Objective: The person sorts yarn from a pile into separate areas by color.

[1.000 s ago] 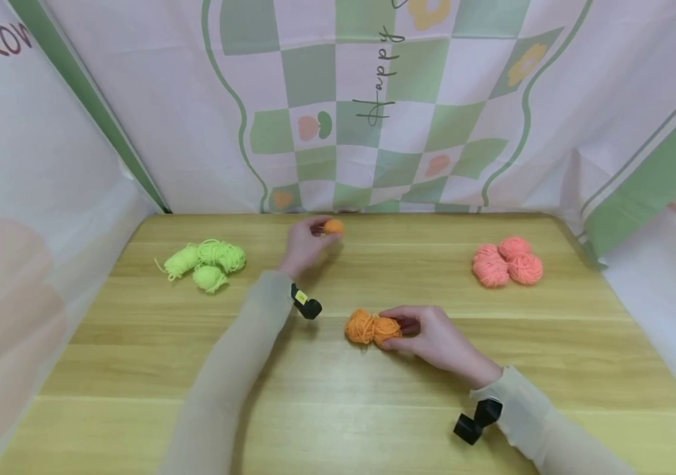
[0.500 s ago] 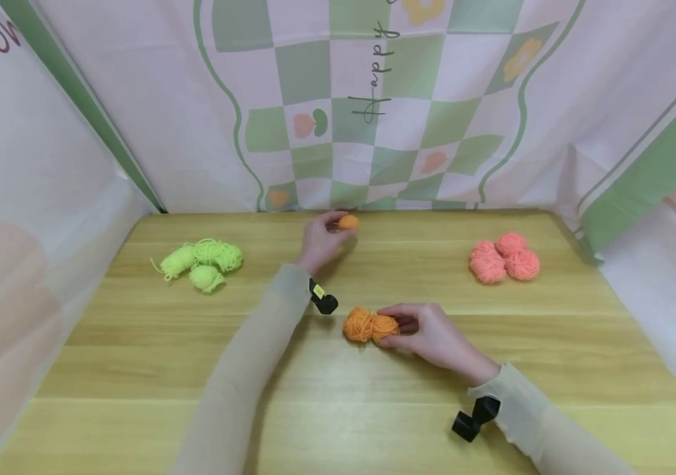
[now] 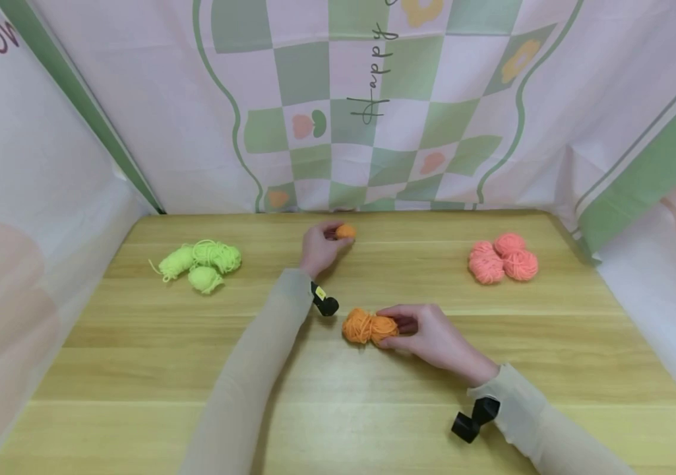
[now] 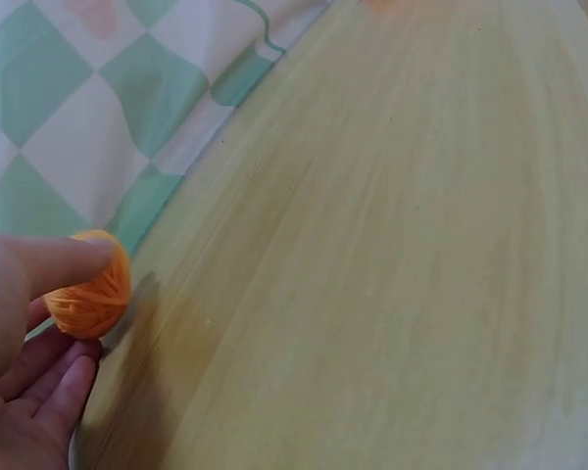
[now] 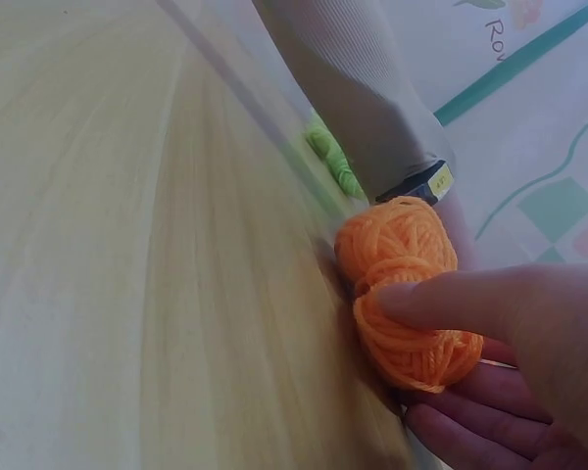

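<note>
Near the back edge of the table, my left hand (image 3: 321,249) pinches a small orange yarn ball (image 3: 346,231) between thumb and fingers. The left wrist view shows that yarn ball (image 4: 98,299) close to the cloth backdrop, with the thumb laid across its upper side. At the middle of the table my right hand (image 3: 432,335) grips a larger orange yarn bundle (image 3: 359,326), pinched in at its waist into two lobes. In the right wrist view the thumb presses on the bundle (image 5: 397,240) and the other fingers lie behind its lower end.
Several lime-green yarn balls (image 3: 204,280) lie grouped at the left of the wooden table (image 3: 136,369). A cluster of 3 coral-pink yarn balls (image 3: 486,264) sits at the back right. A checked cloth backdrop (image 3: 302,72) hangs along the back edge.
My left hand has moved right with the small orange yarn ball, then slightly toward me and down over the last half second. My right hand keeps its grip on the orange yarn bundle.
</note>
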